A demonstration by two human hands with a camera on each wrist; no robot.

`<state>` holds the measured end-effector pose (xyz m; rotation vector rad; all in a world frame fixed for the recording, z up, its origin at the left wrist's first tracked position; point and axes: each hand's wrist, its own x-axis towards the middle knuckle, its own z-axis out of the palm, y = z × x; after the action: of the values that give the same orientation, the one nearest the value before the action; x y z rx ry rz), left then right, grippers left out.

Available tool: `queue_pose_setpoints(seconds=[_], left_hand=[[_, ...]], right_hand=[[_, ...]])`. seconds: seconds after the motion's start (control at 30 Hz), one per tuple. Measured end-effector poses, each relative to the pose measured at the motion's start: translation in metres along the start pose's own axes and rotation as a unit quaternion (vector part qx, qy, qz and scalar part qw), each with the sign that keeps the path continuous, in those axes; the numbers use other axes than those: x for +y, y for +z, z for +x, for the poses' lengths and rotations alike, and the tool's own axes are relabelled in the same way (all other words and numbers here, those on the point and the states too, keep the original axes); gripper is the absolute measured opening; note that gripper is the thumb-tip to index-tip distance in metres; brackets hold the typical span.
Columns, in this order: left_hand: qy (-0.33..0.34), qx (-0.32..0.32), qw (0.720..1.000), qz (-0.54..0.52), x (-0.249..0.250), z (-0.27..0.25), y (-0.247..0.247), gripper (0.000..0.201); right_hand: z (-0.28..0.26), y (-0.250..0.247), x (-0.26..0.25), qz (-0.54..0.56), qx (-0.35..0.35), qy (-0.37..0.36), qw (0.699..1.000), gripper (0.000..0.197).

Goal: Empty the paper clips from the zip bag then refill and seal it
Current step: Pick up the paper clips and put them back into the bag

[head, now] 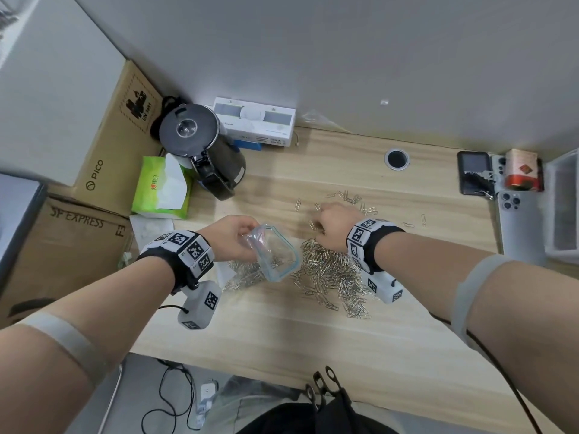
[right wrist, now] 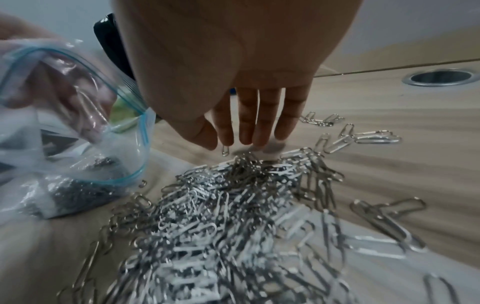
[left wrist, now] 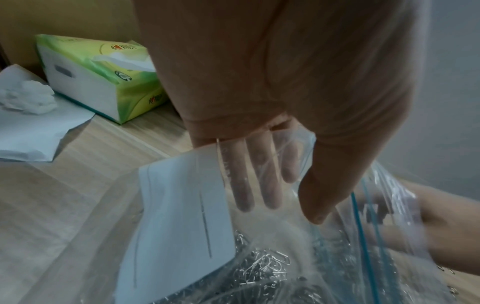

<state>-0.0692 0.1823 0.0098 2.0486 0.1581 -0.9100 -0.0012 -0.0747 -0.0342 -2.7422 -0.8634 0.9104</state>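
Note:
A clear zip bag (head: 277, 255) with a blue seal strip stands open-mouthed on the wooden desk (head: 282, 333). My left hand (head: 247, 241) holds its rim, thumb outside and fingers behind the plastic (left wrist: 259, 185). Inside the zip bag (left wrist: 363, 246) lie a white card (left wrist: 182, 216) and some paper clips (left wrist: 259, 267). To the right of the zip bag (right wrist: 78, 144) spreads a big pile of silver paper clips (head: 332, 270). My right hand (head: 324, 222) reaches over that pile (right wrist: 221, 205), fingers straight, fingertips (right wrist: 259, 139) down at its far edge. Loose clips (head: 351, 197) lie beyond.
A green tissue box (head: 161, 189), a black kettle (head: 203, 148) and a white carton (head: 253, 120) stand at the back left, cardboard boxes (head: 119, 136) beside them. A cable hole (head: 396, 158) sits at the back; phones (head: 474, 172) and a red tin (head: 521, 170) at the right.

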Motion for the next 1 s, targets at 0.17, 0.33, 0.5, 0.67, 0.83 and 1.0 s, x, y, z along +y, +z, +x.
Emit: queue_pose_setpoints(seconds=[0.17,0.33,0.5,0.67,0.83,1.0], left_hand=[[-0.005,0.012,1.000,0.000,-0.001,0.001,0.001,0.036],[-0.014,0.010,1.000,-0.017,-0.001,0.005,0.001,0.035],[-0.016,0.003,1.000,-0.013,0.002,0.010,0.003,0.036],[-0.016,-0.016,1.000,0.019,0.012,0.017,0.006,0.036],[-0.012,-0.018,0.999,0.027,0.018,0.019,0.007,0.038],[-0.011,-0.018,0.999,0.034,0.016,0.018,0.005,0.036]], right_hand=[[0.022,-0.003,-0.007,0.002,0.041,-0.047,0.998,0.056],[0.026,-0.005,-0.019,-0.057,0.001,-0.071,0.996,0.051],[0.016,-0.002,-0.009,-0.020,-0.046,-0.020,0.999,0.034],[0.015,0.003,0.016,0.022,0.085,0.024,0.996,0.033],[0.015,0.004,0.027,0.004,0.063,0.059,0.996,0.057],[0.001,0.010,0.018,0.000,0.017,-0.020,1.000,0.038]])
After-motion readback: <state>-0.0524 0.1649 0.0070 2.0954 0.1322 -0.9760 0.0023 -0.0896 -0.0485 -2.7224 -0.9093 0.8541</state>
